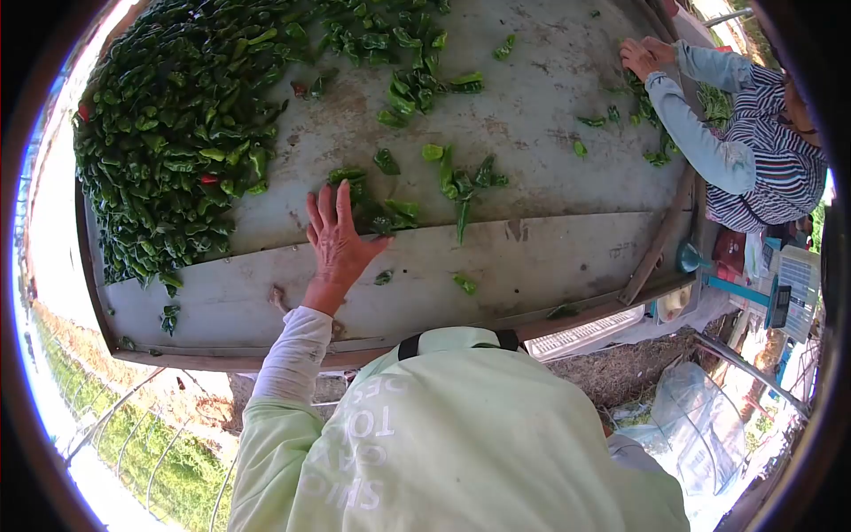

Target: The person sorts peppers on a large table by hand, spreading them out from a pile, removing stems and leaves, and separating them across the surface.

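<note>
Green peppers in a broad pile (186, 133) serve as landmark; the pile covers the left part of the grey table (550, 182), and all places below are read from it.

Left hand (339, 241): right of the pile's near corner, back upward, fingers spread apart, thumb stretched away from the pile; nothing seen clamped in it; palm hidden, so contact beneath cannot be told. Right hand: out of view; cannot tell whether it holds anything; of the two, only the left shows near the peppers.

Key relation: the nearest pepper (353, 176) lies right of the pile, right at the left hand's fingertips and partly covered by them; its long axis runs roughly toward and away from the pile, so about crosswise to the fingers; a few loose peppers (403, 211) lie on the thumb side, farther from the pile; the hand therefore stands between them and the pile's near part.

Farther right of the pile: a clump (447, 173), with one long pepper (463, 217) pointing toward the wearer; a co-worker (767, 133) is at the end opposite the pile.
</note>
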### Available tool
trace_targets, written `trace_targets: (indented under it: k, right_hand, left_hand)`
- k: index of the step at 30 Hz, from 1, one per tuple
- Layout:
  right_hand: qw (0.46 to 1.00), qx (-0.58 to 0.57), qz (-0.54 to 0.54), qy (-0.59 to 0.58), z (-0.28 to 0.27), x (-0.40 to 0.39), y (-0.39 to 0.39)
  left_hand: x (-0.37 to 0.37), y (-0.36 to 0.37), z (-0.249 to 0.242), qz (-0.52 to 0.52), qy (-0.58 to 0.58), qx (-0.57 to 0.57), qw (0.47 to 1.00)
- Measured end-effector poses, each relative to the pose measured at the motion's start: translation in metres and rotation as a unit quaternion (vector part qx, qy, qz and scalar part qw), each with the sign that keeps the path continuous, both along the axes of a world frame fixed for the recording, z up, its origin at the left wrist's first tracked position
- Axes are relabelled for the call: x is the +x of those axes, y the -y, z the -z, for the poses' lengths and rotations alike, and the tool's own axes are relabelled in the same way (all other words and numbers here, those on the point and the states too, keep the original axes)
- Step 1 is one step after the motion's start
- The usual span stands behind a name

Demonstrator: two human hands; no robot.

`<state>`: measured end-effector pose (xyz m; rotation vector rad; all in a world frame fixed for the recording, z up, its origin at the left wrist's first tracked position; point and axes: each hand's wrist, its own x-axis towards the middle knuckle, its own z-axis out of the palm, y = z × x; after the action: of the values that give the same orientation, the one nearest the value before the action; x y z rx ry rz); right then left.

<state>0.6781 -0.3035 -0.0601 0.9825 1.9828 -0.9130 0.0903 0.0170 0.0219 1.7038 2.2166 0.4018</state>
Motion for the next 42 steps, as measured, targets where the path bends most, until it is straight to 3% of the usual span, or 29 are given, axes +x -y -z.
trace_targets:
  k: [3,5,7,9,11,15,17,21,23,25,27,31,35,37,39,42]
  right_hand:
    - [0.992,-0.009,0.105,-0.062,-0.036,-0.039,-0.028]
    - [0.98,-0.004,0.167,-0.109,-0.073,-0.078,-0.088]
    - [0.859,0.039,0.497,-0.114,-0.125,-0.139,-0.187]
    - [0.844,0.097,0.512,-0.125,-0.117,-0.156,-0.225]
    - [0.861,0.215,0.453,-0.089,-0.116,-0.165,-0.249]
    - [0.852,0.302,0.427,-0.024,-0.102,-0.139,-0.26]
    - [0.889,0.289,0.353,-0.031,-0.075,-0.12,-0.246]
    - [0.912,0.278,0.296,-0.052,-0.057,-0.126,-0.248]
    - [0.922,0.202,0.331,-0.023,-0.062,-0.128,-0.258]
    - [0.927,0.204,0.312,-0.043,-0.071,-0.134,-0.262]
    - [0.95,0.216,0.22,-0.048,-0.078,-0.139,-0.267]
    - [0.965,0.19,0.157,-0.087,-0.076,-0.133,-0.272]
    - [0.954,0.204,0.188,-0.115,-0.068,-0.113,-0.271]
    - [0.945,0.233,0.197,-0.115,-0.069,-0.117,-0.272]
    - [0.946,0.235,0.192,-0.115,-0.058,-0.111,-0.269]
    - [0.954,0.204,0.179,-0.124,-0.071,-0.11,-0.275]
  left_hand:
    - [0.005,-0.019,0.002,0.006,0.004,0.017,1.0]
    - [0.014,-0.037,0.007,0.02,-0.028,0.026,0.999]
    - [0.036,-0.062,0.015,0.015,-0.051,0.037,0.998]
    - [0.05,-0.085,0.019,0.004,-0.074,0.044,0.996]
    - [0.055,-0.106,0.017,0.009,0.205,0.171,0.964]
    - [0.052,-0.088,-0.023,0.018,0.19,0.209,0.959]
    - [0.053,-0.052,-0.034,0.157,0.191,0.104,0.963]
    - [0.085,0.025,0.003,0.339,0.168,-0.018,0.926]
    - [0.1,0.034,0.027,0.352,0.129,0.094,0.922]
    - [0.107,0.016,0.032,0.303,0.168,0.043,0.937]
    - [0.115,-0.011,0.034,0.249,0.208,-0.004,0.946]
    - [0.115,-0.072,0.039,0.138,0.199,0.085,0.966]
    - [0.092,-0.09,0.014,0.061,0.234,0.209,0.947]
    - [0.072,-0.086,0.007,0.051,0.201,0.198,0.958]
    - [0.063,-0.085,0.001,-0.076,0.093,0.149,0.981]
    - [0.078,-0.088,0.013,-0.082,0.031,0.117,0.989]
